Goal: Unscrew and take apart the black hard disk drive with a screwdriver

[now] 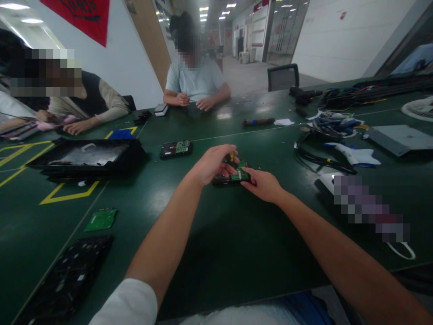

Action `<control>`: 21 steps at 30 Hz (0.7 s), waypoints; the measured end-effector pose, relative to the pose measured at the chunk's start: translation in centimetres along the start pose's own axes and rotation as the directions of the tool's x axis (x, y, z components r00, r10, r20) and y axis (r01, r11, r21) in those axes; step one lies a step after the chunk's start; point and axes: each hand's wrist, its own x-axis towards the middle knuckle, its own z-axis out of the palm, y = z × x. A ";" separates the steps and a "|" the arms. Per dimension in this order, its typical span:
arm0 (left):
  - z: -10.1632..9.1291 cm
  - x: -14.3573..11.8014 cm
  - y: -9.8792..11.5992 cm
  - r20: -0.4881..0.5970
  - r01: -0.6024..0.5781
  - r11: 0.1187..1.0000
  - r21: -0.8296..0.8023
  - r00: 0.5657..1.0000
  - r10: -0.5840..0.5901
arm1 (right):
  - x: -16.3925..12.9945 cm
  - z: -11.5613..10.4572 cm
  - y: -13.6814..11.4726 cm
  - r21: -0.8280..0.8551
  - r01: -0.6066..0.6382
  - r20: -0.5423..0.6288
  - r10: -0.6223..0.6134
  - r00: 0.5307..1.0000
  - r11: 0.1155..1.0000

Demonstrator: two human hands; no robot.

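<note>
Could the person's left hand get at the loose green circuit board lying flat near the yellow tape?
Probably yes: the left hand is busy on the small black device, but bare green table lies between it and the loose green circuit board.

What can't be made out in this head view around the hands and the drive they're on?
- Hard drive, head view: mostly covered by the left hand and right hand; only a green board strip shows.
- Small yellow-tipped item at the left fingers: too small to identify.
- Grip itself: fingertips blurred, contact unclear.
- Black panel lower left: cut off by the frame edge.
- Object right of the hands: pixelated.
</note>
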 end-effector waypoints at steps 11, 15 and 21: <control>-0.5 -0.1 0.4 -0.041 -0.007 0.999 0.050 0.999 0.009 | 0.1 0.1 0.2 -0.001 0.006 -0.002 -0.006 1.000 1.000; 0.0 -0.2 0.1 0.035 0.018 1.000 -0.023 0.999 -0.018 | 0.0 0.2 0.2 -0.003 -0.010 -0.006 0.010 1.000 1.000; -0.1 0.1 0.0 -0.014 0.032 0.997 -0.077 0.999 -0.033 | 0.0 0.0 0.0 0.007 -0.011 0.007 0.011 1.000 1.000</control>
